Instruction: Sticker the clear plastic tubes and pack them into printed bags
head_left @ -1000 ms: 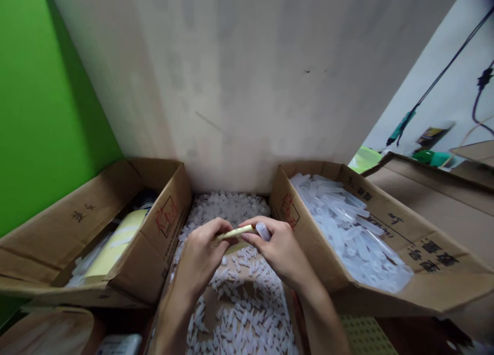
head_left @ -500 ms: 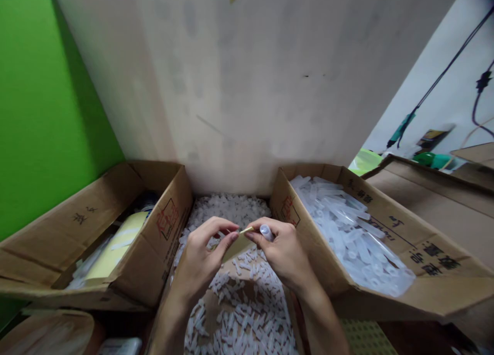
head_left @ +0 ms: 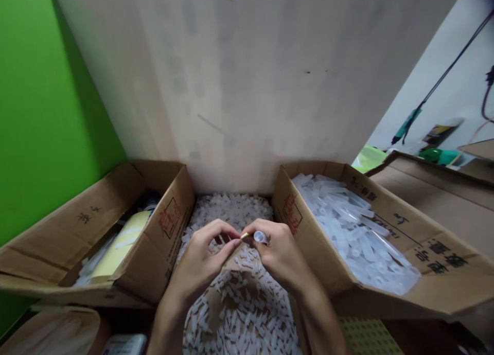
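Observation:
My left hand point(head_left: 210, 254) is closed in a pinch, thumb and forefinger meeting on one end of a small pale yellow strip point(head_left: 244, 235). Its other end reaches the fingertips of my right hand point(head_left: 280, 249). In the curled fingers of that right hand sits a translucent plastic tube point(head_left: 261, 237), its round open end facing me. Both hands are held close together above a layer of small white plastic pieces point(head_left: 247, 314), spread over brown cardboard. What exactly the strip is cannot be made out.
On the right, a cardboard box point(head_left: 386, 288) holds many translucent tubes point(head_left: 347, 226). The left cardboard box point(head_left: 146, 262) contains yellow sheets point(head_left: 119, 249). More small white pieces point(head_left: 227, 208) are heaped at the back, against a pale upright panel point(head_left: 239, 98). A green wall point(head_left: 46, 113) stands at left.
My fingertips have drawn closer together, so less of the yellow strip shows between them. The tube in my right hand has shifted slightly left and down.

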{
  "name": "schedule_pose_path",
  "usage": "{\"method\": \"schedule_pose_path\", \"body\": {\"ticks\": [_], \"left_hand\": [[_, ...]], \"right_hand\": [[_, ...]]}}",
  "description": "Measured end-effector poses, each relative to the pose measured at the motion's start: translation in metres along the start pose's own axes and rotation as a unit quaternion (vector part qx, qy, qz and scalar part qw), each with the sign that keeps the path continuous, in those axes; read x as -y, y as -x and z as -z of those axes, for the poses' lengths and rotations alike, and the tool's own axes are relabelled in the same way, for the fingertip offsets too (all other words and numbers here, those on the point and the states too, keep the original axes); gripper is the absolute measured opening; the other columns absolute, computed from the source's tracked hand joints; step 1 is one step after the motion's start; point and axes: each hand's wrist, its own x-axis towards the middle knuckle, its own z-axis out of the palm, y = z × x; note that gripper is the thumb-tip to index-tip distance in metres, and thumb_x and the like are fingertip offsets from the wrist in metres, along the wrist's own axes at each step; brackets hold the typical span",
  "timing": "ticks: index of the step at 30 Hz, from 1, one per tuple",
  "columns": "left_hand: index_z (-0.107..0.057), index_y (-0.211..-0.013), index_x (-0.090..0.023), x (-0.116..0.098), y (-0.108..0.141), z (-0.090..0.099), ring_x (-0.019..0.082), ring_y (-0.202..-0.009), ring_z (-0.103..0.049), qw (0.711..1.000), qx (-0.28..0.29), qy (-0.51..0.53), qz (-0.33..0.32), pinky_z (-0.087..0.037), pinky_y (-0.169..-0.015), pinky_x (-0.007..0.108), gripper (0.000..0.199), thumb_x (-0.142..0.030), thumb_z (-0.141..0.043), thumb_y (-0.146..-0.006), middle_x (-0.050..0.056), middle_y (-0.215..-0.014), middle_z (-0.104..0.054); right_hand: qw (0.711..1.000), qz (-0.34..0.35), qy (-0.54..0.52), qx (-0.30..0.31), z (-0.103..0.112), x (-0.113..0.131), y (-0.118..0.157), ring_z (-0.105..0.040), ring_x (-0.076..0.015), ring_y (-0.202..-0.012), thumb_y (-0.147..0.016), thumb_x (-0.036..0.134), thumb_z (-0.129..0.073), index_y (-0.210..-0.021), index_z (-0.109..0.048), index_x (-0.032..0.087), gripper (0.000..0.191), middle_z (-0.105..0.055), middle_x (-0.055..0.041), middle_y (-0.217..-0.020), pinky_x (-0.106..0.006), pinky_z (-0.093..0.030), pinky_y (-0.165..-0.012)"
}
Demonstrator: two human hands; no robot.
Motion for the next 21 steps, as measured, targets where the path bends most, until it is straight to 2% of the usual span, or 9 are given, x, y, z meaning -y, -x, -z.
{"method": "schedule_pose_path", "body": {"ticks": [5, 12, 17, 21], "left_hand": [[-0.069, -0.086, -0.019, 0.0000, 0.0011, -0.0001, 0.015, -0.078, -0.062, 0.999, 0.009, 0.023, 0.028, -0.048, -0.072, 0.026, 0.011, -0.029, -0.068, -0.091, 0.001, -0.083, -0.069], [-0.067, -0.086, -0.019, 0.0029, 0.0025, 0.0030, 0.016, -0.079, -0.061, 0.999, 0.012, 0.023, 0.045, -0.047, -0.072, 0.026, 0.012, -0.029, -0.067, -0.091, 0.001, -0.084, -0.068], [-0.068, -0.088, -0.019, 0.0045, 0.0026, 0.0046, 0.016, -0.082, -0.061, 0.997, 0.035, 0.045, 0.052, -0.046, -0.075, 0.026, 0.011, -0.030, -0.067, -0.092, 0.001, -0.087, -0.067], [-0.066, -0.086, -0.019, 0.0031, 0.0035, 0.0047, 0.016, -0.084, -0.060, 0.995, 0.051, 0.060, 0.056, -0.046, -0.076, 0.026, 0.016, -0.033, -0.064, -0.095, 0.001, -0.086, -0.066]], "right_hand": [[1.000, 0.001, -0.005, 0.016, -0.0012, -0.0018, 0.0003, -0.067, -0.0178, -0.085, -0.086, -0.003, -0.054, -0.091, -0.067, 0.019, 0.026, -0.072, -0.0013, -0.089, -0.025, -0.045, -0.076], [0.999, -0.009, -0.022, 0.040, 0.0031, 0.0016, 0.0000, -0.067, -0.0185, -0.083, -0.092, 0.008, -0.063, -0.089, -0.069, 0.019, 0.013, -0.072, -0.0016, -0.087, -0.026, -0.045, -0.075], [0.998, -0.002, -0.039, 0.045, 0.0065, 0.0014, 0.0008, -0.068, -0.0179, -0.083, -0.089, -0.001, -0.059, -0.088, -0.072, 0.019, 0.024, -0.074, -0.0013, -0.086, -0.026, -0.046, -0.076], [0.997, 0.005, -0.051, 0.053, 0.0067, 0.0013, 0.0004, -0.068, -0.0168, -0.082, -0.088, -0.003, -0.059, -0.087, -0.072, 0.019, 0.025, -0.073, -0.0004, -0.085, -0.025, -0.046, -0.075]]}}
